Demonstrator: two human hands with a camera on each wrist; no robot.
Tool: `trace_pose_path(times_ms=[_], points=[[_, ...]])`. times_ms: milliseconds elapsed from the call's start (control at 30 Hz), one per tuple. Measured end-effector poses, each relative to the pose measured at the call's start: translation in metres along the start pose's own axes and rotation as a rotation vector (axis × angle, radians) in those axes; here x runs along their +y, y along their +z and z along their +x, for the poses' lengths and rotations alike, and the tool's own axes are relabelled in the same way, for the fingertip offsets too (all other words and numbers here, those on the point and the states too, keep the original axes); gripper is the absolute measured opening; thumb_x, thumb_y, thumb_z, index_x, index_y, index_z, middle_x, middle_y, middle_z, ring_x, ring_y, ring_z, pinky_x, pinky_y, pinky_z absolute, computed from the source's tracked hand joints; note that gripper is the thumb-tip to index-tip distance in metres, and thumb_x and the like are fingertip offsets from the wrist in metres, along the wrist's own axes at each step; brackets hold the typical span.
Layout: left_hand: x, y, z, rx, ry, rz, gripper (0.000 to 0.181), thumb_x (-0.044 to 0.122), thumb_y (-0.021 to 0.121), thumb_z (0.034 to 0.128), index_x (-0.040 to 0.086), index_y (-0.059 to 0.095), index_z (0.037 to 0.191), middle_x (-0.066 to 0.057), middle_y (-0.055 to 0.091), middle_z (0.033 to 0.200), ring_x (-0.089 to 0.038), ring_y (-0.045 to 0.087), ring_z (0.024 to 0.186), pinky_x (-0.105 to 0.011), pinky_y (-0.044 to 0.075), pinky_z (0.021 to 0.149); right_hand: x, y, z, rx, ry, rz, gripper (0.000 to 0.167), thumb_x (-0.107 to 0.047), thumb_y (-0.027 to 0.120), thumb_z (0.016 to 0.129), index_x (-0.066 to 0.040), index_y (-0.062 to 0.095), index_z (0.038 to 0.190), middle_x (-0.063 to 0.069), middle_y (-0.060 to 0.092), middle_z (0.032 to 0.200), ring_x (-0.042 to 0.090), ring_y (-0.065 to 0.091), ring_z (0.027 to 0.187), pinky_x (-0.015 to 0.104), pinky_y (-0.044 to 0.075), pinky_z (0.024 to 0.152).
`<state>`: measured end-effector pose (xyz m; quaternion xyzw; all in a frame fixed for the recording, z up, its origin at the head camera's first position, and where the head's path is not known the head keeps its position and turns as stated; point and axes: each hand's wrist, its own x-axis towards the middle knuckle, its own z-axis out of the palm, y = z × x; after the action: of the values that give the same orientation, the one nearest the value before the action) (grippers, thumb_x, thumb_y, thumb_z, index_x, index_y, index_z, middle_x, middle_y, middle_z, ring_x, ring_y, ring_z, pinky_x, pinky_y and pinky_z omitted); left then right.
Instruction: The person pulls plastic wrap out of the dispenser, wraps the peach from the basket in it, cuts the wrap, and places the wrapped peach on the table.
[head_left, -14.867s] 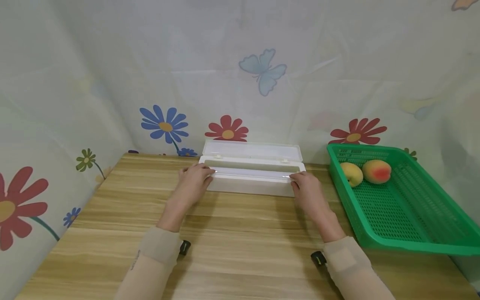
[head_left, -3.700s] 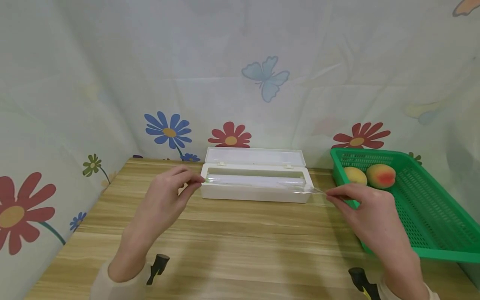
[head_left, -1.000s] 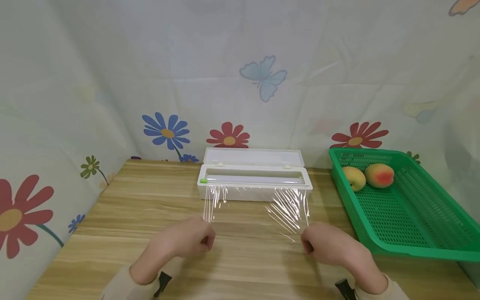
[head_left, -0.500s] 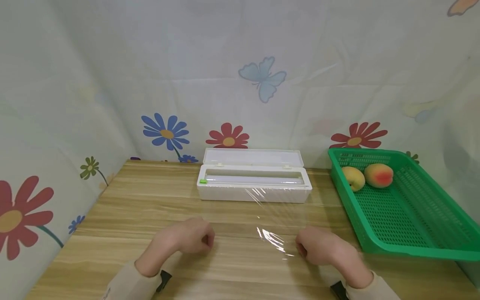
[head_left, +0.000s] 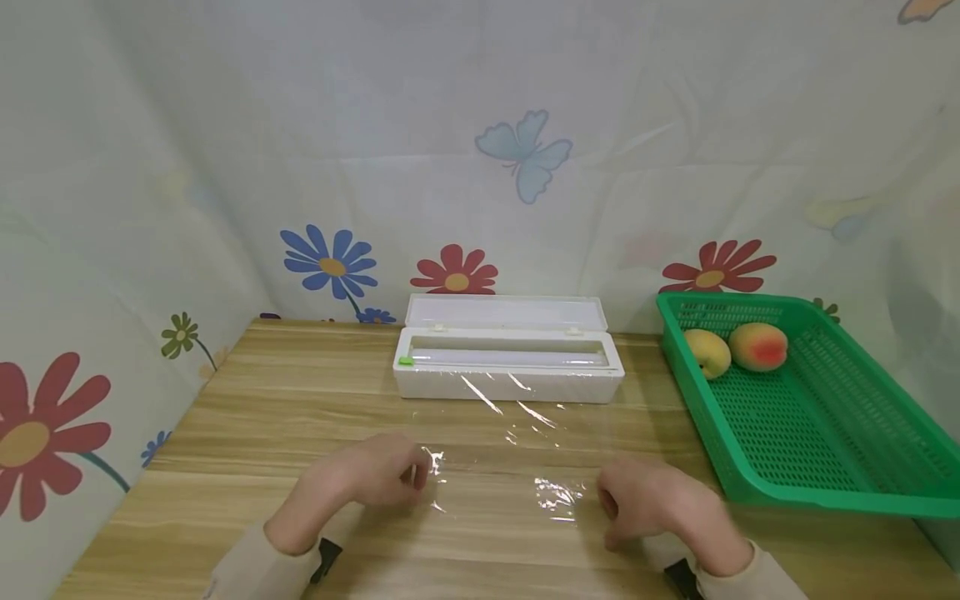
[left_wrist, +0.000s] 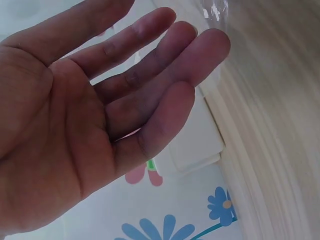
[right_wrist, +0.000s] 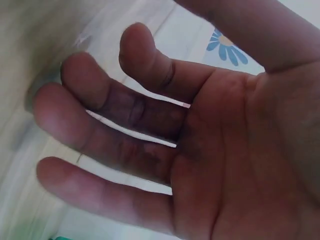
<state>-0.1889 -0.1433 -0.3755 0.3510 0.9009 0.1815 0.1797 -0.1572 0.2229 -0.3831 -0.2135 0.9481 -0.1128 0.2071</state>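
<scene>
Clear plastic wrap [head_left: 551, 492] runs from the roll [head_left: 510, 358] in the long white box [head_left: 510, 387] towards me, over the wood-patterned table. Its near edge is hard to see. My left hand [head_left: 382, 471] is low at the sheet's near left, fingers loosely bent; in the left wrist view its palm [left_wrist: 65, 130] shows nothing held and a bit of wrap shines beyond the fingertips. By the near right part of the sheet is my right hand [head_left: 652, 500], thumb apart from the fingers, its palm [right_wrist: 235, 150] bare. Whether fingertips touch the film I cannot tell.
The box's lid [head_left: 506, 312] stands raised at the back, and a green slider [head_left: 406, 361] sits at the box's left end. To the right, a green basket [head_left: 832, 498] holds a yellow fruit [head_left: 708, 353] and a peach [head_left: 759, 347]. A flowered curtain [head_left: 375, 125] hangs behind.
From gripping at the box, both hands have drawn the wrap out towards me and down to the table. Lately the right hand's thumb and fingers have spread, and the film's shine has shifted.
</scene>
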Motion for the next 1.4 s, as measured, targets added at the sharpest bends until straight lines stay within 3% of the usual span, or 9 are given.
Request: trace_pose_path(times_ms=[67, 167, 300, 400, 533, 700, 1000, 1233, 1400], points=[[-0.001, -0.003, -0.001, 0.009, -0.030, -0.035, 0.010, 0.010, 0.076, 0.0882, 0.014, 0.067, 0.086, 0.007, 0.056, 0.074, -0.009, 0.051, 0.068, -0.030, 0.047, 0.064, -0.001, -0.001, -0.002, 0.010, 0.016, 0.008, 0.027, -0.017, 0.083, 0.062, -0.017, 0.056, 0.061, -0.008, 0.051, 0.059, 0.010, 0.045, 0.054, 0.030, 0.036, 0.050], [-0.005, -0.010, -0.002, 0.084, -0.067, -0.062, 0.008, 0.013, 0.074, 0.0939, 0.009, 0.067, 0.096, 0.004, 0.055, 0.075, -0.012, 0.052, 0.068, -0.033, 0.046, 0.062, -0.003, -0.004, -0.007, 0.043, 0.040, 0.014, 0.028, -0.020, 0.082, 0.063, -0.017, 0.055, 0.062, -0.007, 0.051, 0.058, 0.011, 0.045, 0.054, 0.031, 0.036, 0.049], [-0.013, -0.019, 0.007, 0.290, -0.122, -0.060, 0.013, 0.013, 0.073, 0.0965, 0.005, 0.067, 0.104, -0.002, 0.060, 0.082, -0.016, 0.056, 0.074, -0.033, 0.050, 0.065, -0.006, -0.012, -0.013, 0.114, 0.038, -0.009, 0.033, -0.026, 0.084, 0.077, -0.018, 0.053, 0.067, -0.007, 0.050, 0.061, 0.012, 0.046, 0.056, 0.032, 0.039, 0.052], [-0.021, -0.023, 0.019, 0.439, -0.180, -0.042, 0.025, 0.015, 0.074, 0.0962, 0.001, 0.066, 0.114, -0.012, 0.064, 0.101, -0.025, 0.062, 0.089, -0.039, 0.056, 0.076, -0.008, -0.021, -0.018, 0.178, 0.015, -0.021, 0.028, -0.030, 0.082, 0.086, -0.018, 0.058, 0.078, -0.008, 0.051, 0.065, 0.010, 0.047, 0.059, 0.032, 0.042, 0.055], [-0.032, -0.025, 0.031, 0.545, -0.254, -0.034, 0.050, 0.017, 0.075, 0.0960, -0.004, 0.054, 0.137, -0.026, 0.055, 0.130, -0.040, 0.058, 0.115, -0.052, 0.052, 0.096, -0.011, -0.036, -0.026, 0.263, -0.050, -0.009, 0.022, -0.031, 0.079, 0.091, -0.015, 0.065, 0.095, -0.011, 0.056, 0.074, 0.007, 0.051, 0.064, 0.031, 0.046, 0.059], [-0.044, -0.023, 0.042, 0.572, -0.308, -0.069, 0.070, 0.019, 0.074, 0.0968, -0.003, 0.037, 0.153, -0.032, 0.041, 0.142, -0.048, 0.048, 0.129, -0.060, 0.044, 0.104, -0.015, -0.064, -0.041, 0.376, -0.098, -0.012, 0.020, -0.030, 0.078, 0.093, -0.015, 0.067, 0.101, -0.013, 0.057, 0.078, 0.004, 0.053, 0.068, 0.029, 0.048, 0.060], [-0.054, -0.022, 0.054, 0.534, -0.329, -0.111, 0.057, 0.018, 0.066, 0.1021, -0.007, 0.045, 0.148, -0.032, 0.047, 0.140, -0.046, 0.053, 0.126, -0.058, 0.045, 0.104, -0.006, -0.126, -0.062, 0.539, -0.075, -0.099, 0.017, -0.028, 0.076, 0.095, -0.014, 0.069, 0.102, -0.012, 0.062, 0.079, 0.004, 0.057, 0.068, 0.030, 0.049, 0.060], [-0.059, -0.025, 0.055, 0.569, -0.339, -0.114, 0.047, 0.012, 0.064, 0.1024, -0.013, 0.050, 0.141, -0.033, 0.051, 0.134, -0.044, 0.058, 0.117, -0.056, 0.048, 0.101, 0.031, -0.166, -0.045, 0.579, -0.002, -0.071, 0.016, -0.024, 0.071, 0.099, -0.009, 0.065, 0.099, -0.003, 0.064, 0.081, 0.014, 0.057, 0.065, 0.037, 0.048, 0.064], [-0.061, -0.026, 0.056, 0.595, -0.309, -0.128, 0.045, 0.008, 0.063, 0.1019, -0.015, 0.051, 0.138, -0.032, 0.053, 0.128, -0.037, 0.062, 0.102, -0.049, 0.055, 0.091, 0.070, -0.180, -0.026, 0.519, 0.088, -0.046, 0.031, -0.021, 0.063, 0.103, 0.005, 0.063, 0.120, 0.010, 0.067, 0.096, 0.023, 0.060, 0.078, 0.046, 0.050, 0.074]])
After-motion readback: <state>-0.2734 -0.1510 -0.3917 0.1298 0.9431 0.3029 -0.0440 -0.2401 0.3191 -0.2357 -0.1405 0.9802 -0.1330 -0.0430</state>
